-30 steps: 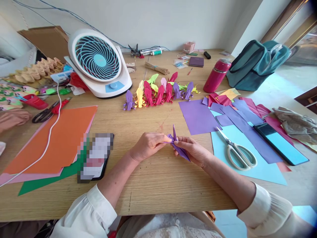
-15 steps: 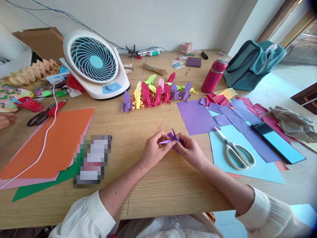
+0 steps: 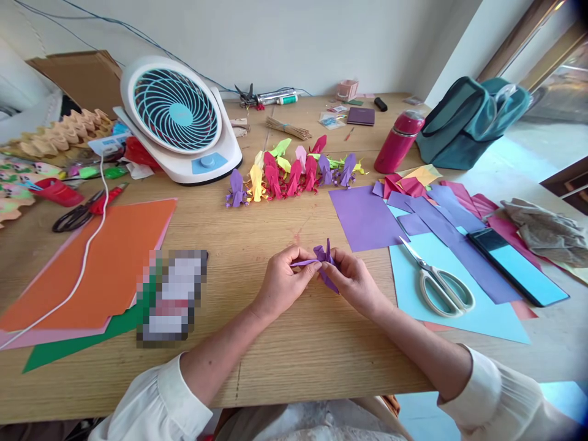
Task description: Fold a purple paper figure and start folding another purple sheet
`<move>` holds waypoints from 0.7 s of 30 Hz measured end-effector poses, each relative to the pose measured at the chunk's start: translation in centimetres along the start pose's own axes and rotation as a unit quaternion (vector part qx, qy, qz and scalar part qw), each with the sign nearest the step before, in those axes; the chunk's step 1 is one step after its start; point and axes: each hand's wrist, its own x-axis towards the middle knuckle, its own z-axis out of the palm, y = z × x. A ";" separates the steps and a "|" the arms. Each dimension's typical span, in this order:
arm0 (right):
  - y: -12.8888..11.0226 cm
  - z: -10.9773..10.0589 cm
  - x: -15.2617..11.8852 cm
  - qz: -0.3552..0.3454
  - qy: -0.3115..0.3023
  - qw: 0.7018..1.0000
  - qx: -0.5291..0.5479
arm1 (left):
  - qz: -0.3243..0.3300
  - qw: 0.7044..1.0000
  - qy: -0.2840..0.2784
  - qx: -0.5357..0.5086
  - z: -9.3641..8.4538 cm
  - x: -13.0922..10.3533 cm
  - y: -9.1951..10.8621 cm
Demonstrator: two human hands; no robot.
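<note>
Between my fingertips, above the middle of the wooden table, is a small folded purple paper piece (image 3: 327,279) with several narrow points; one stands up and another reaches left. My left hand (image 3: 288,277) pinches its left side, and my right hand (image 3: 354,278) grips its right side. The two thumbs nearly meet at its centre and hide part of the folds. Behind my hands stands a row of folded paper figures (image 3: 294,174) in purple, yellow, red, pink and green. A flat purple sheet (image 3: 365,217) lies to the right.
Cream-handled scissors (image 3: 443,288) lie on a light blue sheet (image 3: 408,294), beside a dark phone (image 3: 514,266). A red bottle (image 3: 397,144) and a teal bag (image 3: 459,131) stand behind. At left are orange paper (image 3: 105,269), a blurred phone (image 3: 172,297) and a white fan (image 3: 179,119).
The purple piece has turned slightly in my fingers: its upright point stands straighter and more of its lower point shows. Both hands still hold it. The view has shifted slightly.
</note>
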 end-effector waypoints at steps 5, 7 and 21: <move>-0.5 0.0 0.1 0.018 -0.025 0.998 0.062 | -0.039 0.998 -0.036 -0.021 -0.5 0.2 0.6; -0.6 0.0 0.2 0.022 -0.030 0.997 0.074 | -0.046 0.998 -0.044 -0.026 -0.6 0.2 0.6; -0.2 0.8 0.2 0.039 -0.050 0.980 0.191 | 0.068 0.996 0.053 0.013 0.0 0.2 -0.1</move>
